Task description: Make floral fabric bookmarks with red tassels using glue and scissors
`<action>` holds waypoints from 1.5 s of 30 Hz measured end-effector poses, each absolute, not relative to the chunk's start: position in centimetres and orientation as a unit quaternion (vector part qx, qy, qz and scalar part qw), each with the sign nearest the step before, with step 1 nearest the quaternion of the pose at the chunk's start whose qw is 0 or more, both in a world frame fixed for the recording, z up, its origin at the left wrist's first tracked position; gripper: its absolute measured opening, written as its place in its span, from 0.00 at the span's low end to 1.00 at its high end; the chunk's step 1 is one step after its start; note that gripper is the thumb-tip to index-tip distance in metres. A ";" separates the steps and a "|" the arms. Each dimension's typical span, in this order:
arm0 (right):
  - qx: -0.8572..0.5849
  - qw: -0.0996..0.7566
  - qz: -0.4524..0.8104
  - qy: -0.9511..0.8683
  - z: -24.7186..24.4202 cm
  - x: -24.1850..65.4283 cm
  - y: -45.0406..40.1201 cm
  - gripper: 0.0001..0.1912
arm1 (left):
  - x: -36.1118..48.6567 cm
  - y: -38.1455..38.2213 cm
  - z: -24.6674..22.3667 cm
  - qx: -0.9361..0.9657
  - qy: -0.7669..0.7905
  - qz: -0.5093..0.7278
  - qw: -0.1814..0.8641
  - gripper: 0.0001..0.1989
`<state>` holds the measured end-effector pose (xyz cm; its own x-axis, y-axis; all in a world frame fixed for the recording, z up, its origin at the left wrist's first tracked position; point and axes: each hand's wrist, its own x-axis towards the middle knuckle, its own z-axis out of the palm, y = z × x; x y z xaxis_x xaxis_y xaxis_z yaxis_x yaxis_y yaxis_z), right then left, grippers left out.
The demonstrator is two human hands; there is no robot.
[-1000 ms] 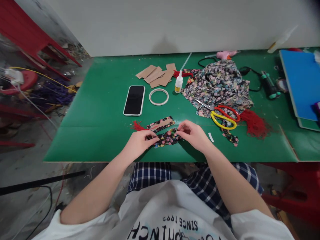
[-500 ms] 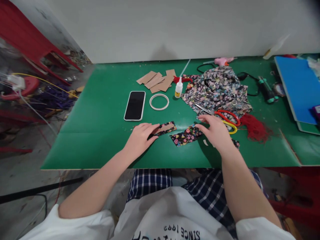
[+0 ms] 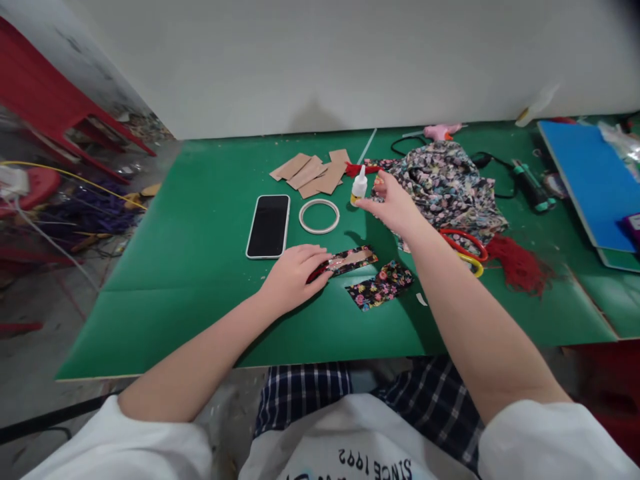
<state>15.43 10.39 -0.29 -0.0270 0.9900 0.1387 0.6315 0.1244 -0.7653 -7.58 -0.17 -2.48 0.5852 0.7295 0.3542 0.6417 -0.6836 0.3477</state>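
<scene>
My left hand [image 3: 299, 277] holds one end of a floral strip [image 3: 356, 259] down on the green table, its fingers closed over it; a brown piece lies along the strip. My right hand [image 3: 395, 205] is beside the white glue bottle [image 3: 359, 187], thumb and fingers apart around its right side, with nothing held. A second floral piece [image 3: 381, 287] lies flat to the right of the strip. Behind my left hand are a white ring [image 3: 319, 217] and a phone [image 3: 269, 227]. Several brown card pieces [image 3: 313, 175] lie further back.
Crumpled floral cloth [image 3: 440, 190] fills the area right of the bottle. Red and yellow scissor handles [image 3: 465, 245] lie partly behind my right forearm, near red threads [image 3: 517, 265]. A blue board [image 3: 590, 180] is at the far right.
My right hand has left the floral piece and moved back and left to the glue bottle. The view has shifted slightly. My left hand stays on the strip.
</scene>
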 end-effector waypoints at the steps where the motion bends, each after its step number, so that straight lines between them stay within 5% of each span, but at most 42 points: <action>1: -0.609 0.346 0.258 -0.666 -0.4 14.9 10.9 0.42 | -8.2 -0.3 -2.5 0.895 0.362 0.246 0.085 0.13; 15: -0.663 0.225 0.121 -0.704 -2.3 12.4 13.1 0.12 | -9.0 -0.6 -2.5 0.922 0.295 0.211 0.135 0.14; 26: -0.476 0.219 0.187 -0.831 4.2 13.9 5.4 0.16 | -8.7 -0.9 -2.2 0.910 0.280 0.289 0.101 0.13; 36: -0.490 0.316 0.274 -0.765 5.5 15.5 -1.3 0.18 | -8.0 -2.0 -1.4 0.886 0.290 0.358 0.047 0.12; 45: -0.494 0.374 0.286 -0.731 5.2 16.3 -5.0 0.16 | -9.4 -16.2 -5.1 0.857 0.304 0.390 0.146 0.07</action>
